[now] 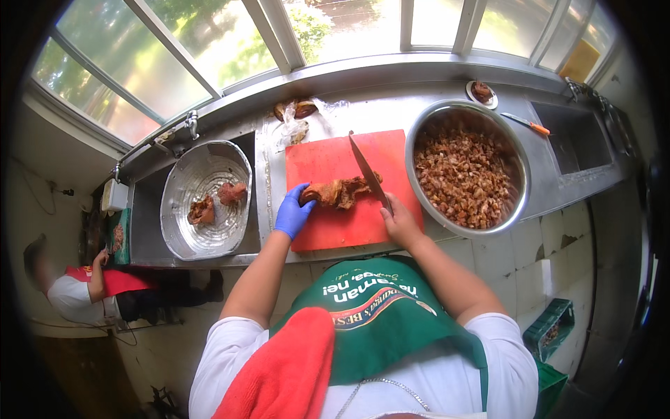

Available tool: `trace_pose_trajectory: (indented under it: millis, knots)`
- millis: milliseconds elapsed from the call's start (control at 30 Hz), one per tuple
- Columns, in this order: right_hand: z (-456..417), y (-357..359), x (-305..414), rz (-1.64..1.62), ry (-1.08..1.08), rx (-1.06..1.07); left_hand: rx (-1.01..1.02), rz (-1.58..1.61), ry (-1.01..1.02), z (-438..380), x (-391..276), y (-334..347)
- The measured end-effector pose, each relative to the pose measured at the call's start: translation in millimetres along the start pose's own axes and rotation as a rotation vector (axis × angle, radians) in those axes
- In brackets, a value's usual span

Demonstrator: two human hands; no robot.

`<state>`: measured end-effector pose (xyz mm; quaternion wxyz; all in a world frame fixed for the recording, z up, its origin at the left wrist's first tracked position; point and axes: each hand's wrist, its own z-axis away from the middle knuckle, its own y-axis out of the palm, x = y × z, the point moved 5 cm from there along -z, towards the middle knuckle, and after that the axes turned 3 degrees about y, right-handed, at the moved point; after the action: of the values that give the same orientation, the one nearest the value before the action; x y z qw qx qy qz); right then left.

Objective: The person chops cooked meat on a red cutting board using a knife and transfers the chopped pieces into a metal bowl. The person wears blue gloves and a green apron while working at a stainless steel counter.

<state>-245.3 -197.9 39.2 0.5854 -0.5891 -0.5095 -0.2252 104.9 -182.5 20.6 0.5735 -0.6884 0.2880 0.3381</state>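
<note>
My left hand [293, 210], in a blue glove, grips the left end of a long piece of browned meat [335, 193]. The meat lies across a red cutting board [350, 228]. Bare, my right hand [400, 221] is closed around the handle of a large kitchen knife [366, 166]. Its blade slants up and to the left, over the right end of the meat; whether the edge touches the meat cannot be made out. Right of the board, a big steel bowl [518, 204] holds many small chopped meat pieces [460, 178].
At left, a metal basin [175, 209] holds two meat chunks [201, 210]. Behind the board lie plastic bags [293, 128]. An orange-handled knife [526, 123] and a small plate with meat [492, 100] lie near the right sink [573, 139]. A person in a red apron [123, 281] works far left.
</note>
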Motion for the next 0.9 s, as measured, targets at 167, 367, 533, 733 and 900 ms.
trace_pose_trajectory:
  millis: [167,367,533,733,900]
  knots:
    - [-37,-30,98,0.178,-0.238,0.035,0.005,-0.017,-0.072,24,-27,6]
    - [-51,-51,170,0.09,-0.386,-0.178,-0.067,-0.027,-0.079,41,-38,6]
    - [-28,24,36,0.453,0.095,0.223,-0.079,-0.088,-0.049,29,-63,-2]
    - [-53,-3,113,0.316,-0.152,-0.02,-0.045,-0.033,-0.125,28,-55,-10]
    - [-54,-26,158,0.123,-0.397,-0.216,-0.035,0.057,-0.199,34,-61,-16]
